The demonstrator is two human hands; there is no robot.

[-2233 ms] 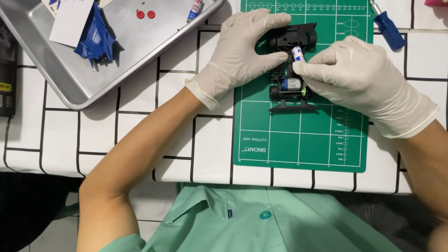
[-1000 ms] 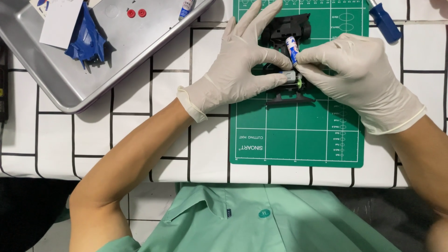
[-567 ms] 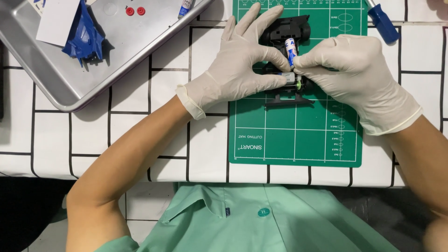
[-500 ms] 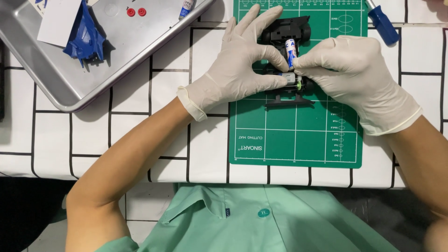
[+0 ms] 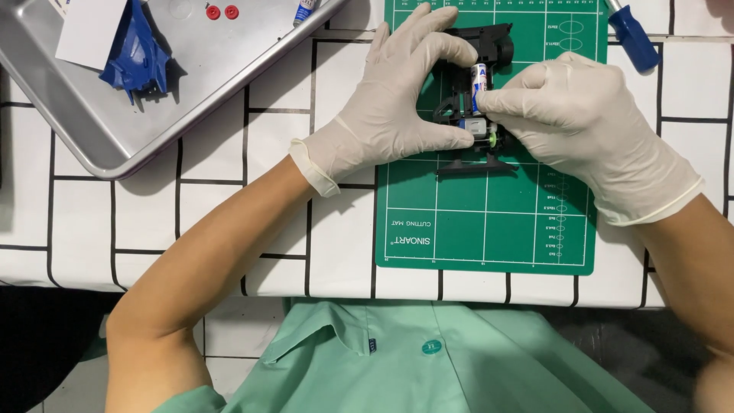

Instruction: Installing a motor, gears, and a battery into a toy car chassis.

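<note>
On a white tiled table (image 5: 229,229), a green cutting mat (image 5: 489,229) holds a small black toy chassis (image 5: 489,46). The gloved left hand (image 5: 397,107) clasps its side; the right hand (image 5: 581,122) pinches a battery (image 5: 479,76) in place. Likely mid-assembly; seating it needs a steady press.

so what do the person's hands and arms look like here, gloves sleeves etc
Both the left hand and the right hand wear thin, off-white disposable gloves with rolled cuffs ending at the wrists. The forearms are bare below them. Short mint-green sleeves show near the elbows, matching the collared green shirt with a round button.
</note>
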